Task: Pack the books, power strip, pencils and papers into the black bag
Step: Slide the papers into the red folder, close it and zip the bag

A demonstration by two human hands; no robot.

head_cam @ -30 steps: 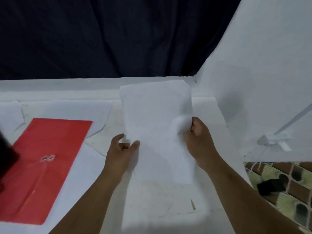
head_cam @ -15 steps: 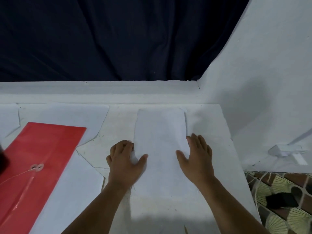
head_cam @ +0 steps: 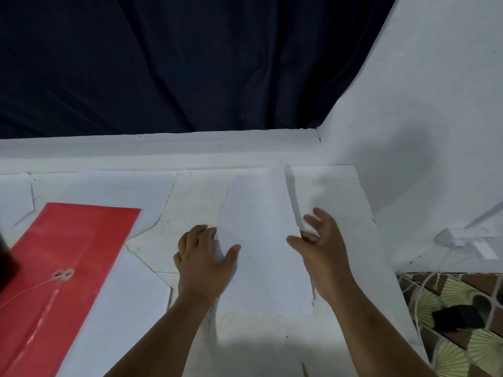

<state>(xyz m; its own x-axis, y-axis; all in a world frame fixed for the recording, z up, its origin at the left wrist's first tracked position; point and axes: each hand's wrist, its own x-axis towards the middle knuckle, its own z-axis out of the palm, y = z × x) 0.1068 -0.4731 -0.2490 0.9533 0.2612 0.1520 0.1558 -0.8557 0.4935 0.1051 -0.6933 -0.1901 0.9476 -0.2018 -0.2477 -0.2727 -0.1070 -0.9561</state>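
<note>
A stack of white papers (head_cam: 261,240) lies on the white table (head_cam: 190,194) in front of me. My left hand (head_cam: 204,257) holds its left edge, thumb on top and fingers curled at the side. My right hand (head_cam: 315,243) has its thumb on the sheet and its spread fingers behind the right edge, which is raised off the table. A black shape (head_cam: 6,257), possibly the bag, pokes in at the far left. No books or pencils are in view.
A red string-tie envelope (head_cam: 62,268) lies to the left on other white sheets. A white wall (head_cam: 422,131) rises at the right, with a white plug-like block and cord (head_cam: 451,238) at its foot. A small black object (head_cam: 457,318) lies on the patterned floor.
The papers were held up off the table, then laid flat under both palms. Now my right hand has lifted their right edge and my left hand has curled round the left edge.
</note>
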